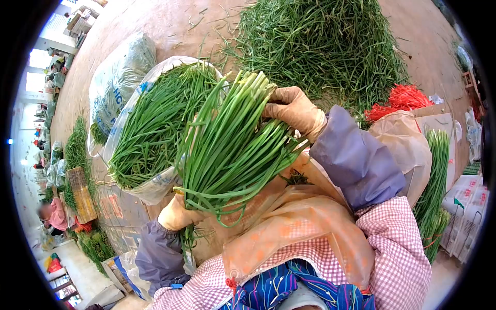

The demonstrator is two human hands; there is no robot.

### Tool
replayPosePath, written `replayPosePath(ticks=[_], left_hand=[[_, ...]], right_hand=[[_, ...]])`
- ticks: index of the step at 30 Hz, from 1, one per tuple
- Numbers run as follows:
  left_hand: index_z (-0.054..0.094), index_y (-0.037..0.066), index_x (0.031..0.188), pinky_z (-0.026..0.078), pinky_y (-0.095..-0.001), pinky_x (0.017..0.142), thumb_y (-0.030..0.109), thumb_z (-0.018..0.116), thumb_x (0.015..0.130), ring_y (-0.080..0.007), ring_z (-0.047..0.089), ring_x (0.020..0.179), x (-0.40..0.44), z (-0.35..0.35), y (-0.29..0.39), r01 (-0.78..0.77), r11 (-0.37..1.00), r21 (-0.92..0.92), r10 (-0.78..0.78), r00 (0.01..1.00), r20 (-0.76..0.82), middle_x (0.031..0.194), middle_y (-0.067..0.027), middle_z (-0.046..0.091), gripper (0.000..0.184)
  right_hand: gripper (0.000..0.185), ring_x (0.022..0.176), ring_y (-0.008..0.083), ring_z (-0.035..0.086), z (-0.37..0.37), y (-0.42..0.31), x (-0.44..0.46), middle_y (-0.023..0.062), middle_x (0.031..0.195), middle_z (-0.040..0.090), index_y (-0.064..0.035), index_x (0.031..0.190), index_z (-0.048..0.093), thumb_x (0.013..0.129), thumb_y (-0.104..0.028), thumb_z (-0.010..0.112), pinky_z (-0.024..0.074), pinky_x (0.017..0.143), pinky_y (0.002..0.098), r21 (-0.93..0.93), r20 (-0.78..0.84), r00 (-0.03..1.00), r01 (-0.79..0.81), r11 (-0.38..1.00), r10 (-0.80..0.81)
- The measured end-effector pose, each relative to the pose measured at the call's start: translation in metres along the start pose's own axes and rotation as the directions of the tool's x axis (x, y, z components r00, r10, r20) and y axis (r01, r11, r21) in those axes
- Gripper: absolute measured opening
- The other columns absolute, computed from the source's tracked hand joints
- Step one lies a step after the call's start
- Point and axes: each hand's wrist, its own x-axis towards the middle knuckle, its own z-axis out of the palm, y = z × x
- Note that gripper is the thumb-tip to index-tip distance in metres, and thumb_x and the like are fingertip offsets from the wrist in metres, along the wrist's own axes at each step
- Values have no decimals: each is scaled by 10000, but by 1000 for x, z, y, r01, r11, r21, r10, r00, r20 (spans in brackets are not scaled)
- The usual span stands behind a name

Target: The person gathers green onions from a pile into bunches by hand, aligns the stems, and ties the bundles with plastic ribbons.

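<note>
Across both gloved hands lies a thick bunch of garlic chives [232, 142], its pale cut ends up and away from me, its leaves fanned toward my lap. My right hand [295, 109] is closed on the bunch near the pale ends, thumb and fingers bent at its right side. At the lower left, my left hand [178, 212] is closed round the leaf side; its fingers are partly hidden by leaves. A few green blades hang below that hand. Just beyond the bunch stands an open plastic bag [121, 147] packed with more chives.
A large heap of loose greens [320, 46] lies ahead on the floor. Red ties [405, 98] sit at the right, above tied chives [434, 165] and a white crate [465, 212]. Another filled bag [124, 72] is at the left. A person in pink [57, 214] sits farther left.
</note>
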Motion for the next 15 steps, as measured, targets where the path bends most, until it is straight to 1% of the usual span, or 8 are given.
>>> replayPosePath(ticks=[1, 3, 6, 7, 9, 11, 13, 15], left_hand=[[633, 37, 1137, 518, -333, 826, 51, 730, 756, -199, 642, 929, 1, 0, -2, -64, 997, 33, 63, 998, 13, 1060, -87, 688, 393], [638, 32, 1127, 519, -325, 801, 44, 741, 748, -167, 630, 896, -6, -3, 1, 221, 966, -134, -217, 975, 46, 1025, -70, 689, 394], [640, 31, 1122, 518, -321, 784, 49, 754, 742, -146, 620, 878, -6, -7, 1, 315, 921, -228, -302, 949, 90, 1008, -56, 689, 397], [641, 31, 1121, 518, -318, 782, 51, 759, 741, -141, 617, 876, -8, -9, -6, 350, 912, -213, -336, 937, 98, 1007, -52, 689, 399], [641, 33, 1122, 517, -311, 777, 54, 765, 739, -135, 614, 873, -6, -10, -7, 310, 935, -171, -299, 950, 87, 1004, -46, 688, 403], [639, 34, 1124, 515, -302, 770, 57, 769, 736, -134, 613, 869, -4, -5, 1, 165, 978, -125, -160, 986, 56, 1002, -42, 687, 410], [635, 32, 1132, 514, -307, 776, 59, 763, 739, -137, 617, 868, -3, -2, 6, 217, 962, -167, -211, 976, 52, 1006, -52, 690, 414], [630, 31, 1139, 514, -312, 781, 62, 757, 742, -140, 621, 868, -1, -2, 10, 257, 945, -202, -254, 966, 41, 1010, -62, 694, 418]], right_hand=[[208, 790, 115, 662, 1, -2, 1, 58, 887, 712, -13, 1038, 708, 831, -12, 686, 555, 700, 274, -30, -42, 999, -31, 999, 30], [171, 785, 130, 667, -7, 24, 12, 68, 863, 709, -4, 1016, 710, 859, -68, 690, 560, 679, 274, -162, -168, 971, 145, 976, -172], [177, 748, 148, 653, -39, 37, 14, 66, 860, 693, -33, 1011, 704, 891, -161, 686, 553, 669, 280, -397, -286, 861, 292, 870, -420], [147, 722, 120, 617, -60, 42, 25, 52, 842, 678, -54, 1002, 698, 885, -143, 691, 533, 655, 257, -469, -361, 716, 415, 780, -598], [72, 726, 105, 579, -91, 15, 17, 27, 817, 659, -56, 949, 676, 901, -108, 664, 516, 678, 261, -445, -520, 722, 227, 866, -456], [64, 761, 124, 593, -80, -2, -1, 28, 848, 652, -53, 950, 670, 895, -86, 661, 519, 729, 278, -456, -490, 574, 472, 754, -656], [89, 827, 142, 613, -45, -24, -27, 50, 898, 659, -49, 971, 668, 883, -63, 662, 517, 782, 283, -512, -183, 526, 670, 537, -831], [244, 903, 195, 636, -26, -22, -35, 99, 960, 671, -41, 1078, 652, 859, -136, 699, 520, 834, 330, -657, 66, 742, 536, 531, -667]])
